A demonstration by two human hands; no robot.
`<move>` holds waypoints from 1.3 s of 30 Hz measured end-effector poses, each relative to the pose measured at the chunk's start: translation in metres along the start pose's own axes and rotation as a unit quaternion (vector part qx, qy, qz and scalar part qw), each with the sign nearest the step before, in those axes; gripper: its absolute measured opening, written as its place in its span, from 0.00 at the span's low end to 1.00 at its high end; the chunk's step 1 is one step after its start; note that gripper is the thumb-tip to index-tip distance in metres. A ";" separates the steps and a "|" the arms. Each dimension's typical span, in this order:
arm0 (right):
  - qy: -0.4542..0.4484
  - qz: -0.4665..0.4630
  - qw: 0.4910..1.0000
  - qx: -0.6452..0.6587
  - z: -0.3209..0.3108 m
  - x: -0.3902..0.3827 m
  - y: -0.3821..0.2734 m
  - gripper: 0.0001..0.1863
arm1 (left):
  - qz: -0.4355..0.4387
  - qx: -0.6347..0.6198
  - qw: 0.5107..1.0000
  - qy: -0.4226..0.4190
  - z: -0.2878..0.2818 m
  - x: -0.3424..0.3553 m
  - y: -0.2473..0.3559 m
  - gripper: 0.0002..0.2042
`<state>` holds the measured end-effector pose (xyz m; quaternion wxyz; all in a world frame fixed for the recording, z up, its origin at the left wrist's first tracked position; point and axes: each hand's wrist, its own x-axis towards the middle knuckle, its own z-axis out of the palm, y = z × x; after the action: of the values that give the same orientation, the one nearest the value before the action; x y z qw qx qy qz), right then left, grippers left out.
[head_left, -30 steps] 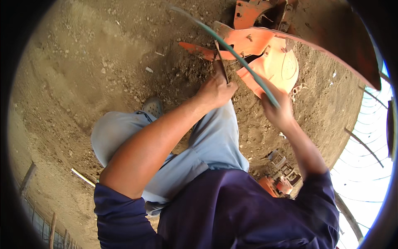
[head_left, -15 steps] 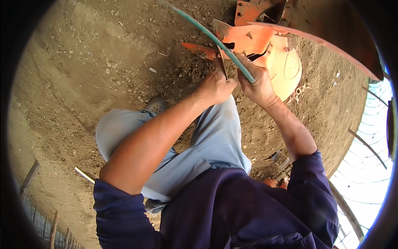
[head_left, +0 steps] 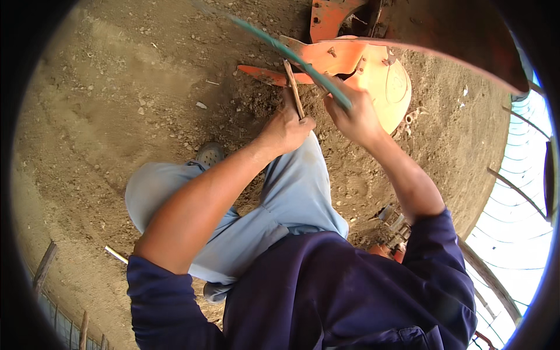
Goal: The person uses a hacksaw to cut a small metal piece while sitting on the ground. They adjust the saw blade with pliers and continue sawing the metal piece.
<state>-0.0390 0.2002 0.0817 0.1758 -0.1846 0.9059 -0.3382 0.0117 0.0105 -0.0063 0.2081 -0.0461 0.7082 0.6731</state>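
My right hand (head_left: 360, 118) is closed around the near end of a long green rod or tube (head_left: 291, 55), which slants up to the left and blurs at its far end. In my left hand (head_left: 286, 130), just beside it, is a short, narrow wooden stick (head_left: 293, 87) pointing away from me. The rod passes above the stick's far tip; whether they touch, I cannot tell. Beyond both hands lies an orange metal machine part (head_left: 382, 76) with curved plates and bolt holes. A pointed orange strip (head_left: 262, 74) juts out on its left side.
A large dark curved metal plate (head_left: 461, 41) rises at the upper right. Small metal pieces (head_left: 411, 119) lie on the dirt ground (head_left: 116, 105) beside the orange part, others (head_left: 394, 224) near my right elbow. A pale stick (head_left: 116, 254) lies at left. My shoe (head_left: 210, 154) is below the left hand.
Both hands have shifted slightly left in the picture, and the gap between them has widened. The wooden stick has turned and shows its broad side. The green rod's far end now blurs.
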 end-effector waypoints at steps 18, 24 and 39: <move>-0.034 0.061 0.996 -0.064 -0.040 -0.086 0.003 0.25 | 0.013 -0.029 0.999 0.009 0.007 0.007 -0.010 0.45; 0.031 -0.051 0.998 0.015 0.015 -0.015 0.029 0.28 | 0.136 0.052 0.987 0.060 0.003 0.007 -0.012 0.42; -0.025 0.050 0.996 -0.067 -0.032 -0.070 0.000 0.22 | 0.025 -0.055 0.998 0.000 0.003 0.007 -0.005 0.45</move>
<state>0.0079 0.2489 0.1179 0.2025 -0.1588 0.9300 -0.2624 0.0074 0.0144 -0.0138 0.1888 -0.0396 0.6710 0.7159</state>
